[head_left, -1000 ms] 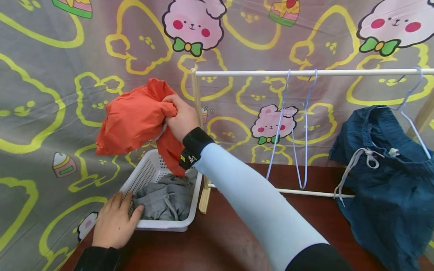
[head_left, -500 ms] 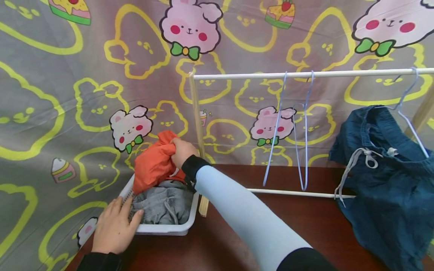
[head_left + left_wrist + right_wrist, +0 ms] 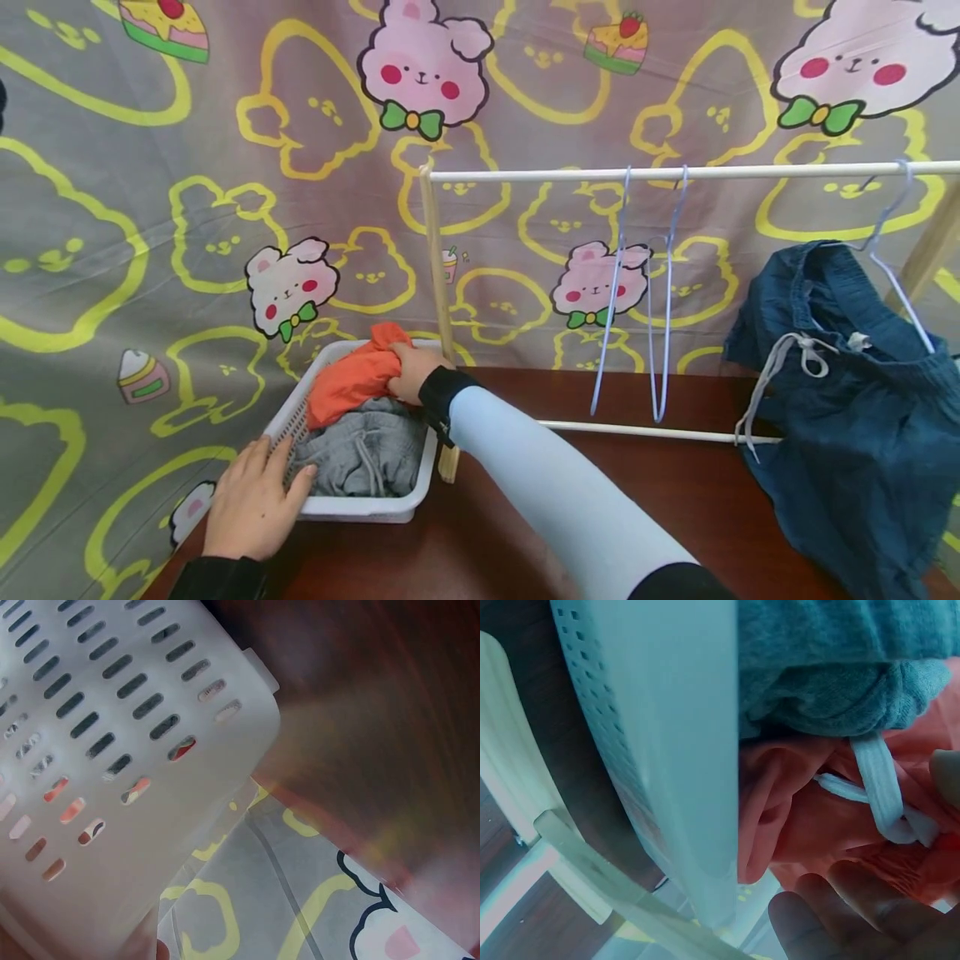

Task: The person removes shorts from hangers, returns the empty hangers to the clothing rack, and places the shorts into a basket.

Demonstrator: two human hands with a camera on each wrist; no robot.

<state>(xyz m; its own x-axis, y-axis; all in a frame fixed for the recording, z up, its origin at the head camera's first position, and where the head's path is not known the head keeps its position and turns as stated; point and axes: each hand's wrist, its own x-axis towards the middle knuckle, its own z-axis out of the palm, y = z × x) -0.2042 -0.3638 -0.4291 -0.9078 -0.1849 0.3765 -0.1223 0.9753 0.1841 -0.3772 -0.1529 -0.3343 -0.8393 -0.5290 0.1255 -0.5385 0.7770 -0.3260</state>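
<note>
My right hand (image 3: pixel 416 371) holds a bunched end of orange shorts (image 3: pixel 348 383) low in the back of a white perforated basket (image 3: pixel 375 507). In the right wrist view, its fingers (image 3: pixel 821 907) lie against the orange cloth, by the white drawstring (image 3: pixel 877 784). Grey drawstring shorts (image 3: pixel 360 450) fill the basket's front, beside the orange pair. My left hand (image 3: pixel 255 500) rests on the basket's near left corner, fingers extended over the rim. Mostly the basket's outer wall (image 3: pixel 112 795) shows in the left wrist view, with little of that hand.
Right of the basket stands a rack with a white rail (image 3: pixel 525 176) and a wooden post (image 3: pixel 435 267). Two bare lilac hangers (image 3: pixel 663 317) hang there. Farther right, blue shorts (image 3: pixel 847 400) hang on another hanger. A patterned curtain (image 3: pixel 495 250) backs the dark red table (image 3: pixel 480 517).
My right hand has lowered the orange shorts from above the basket down into it, beside the grey shorts. The left hand has stayed at the basket's corner.
</note>
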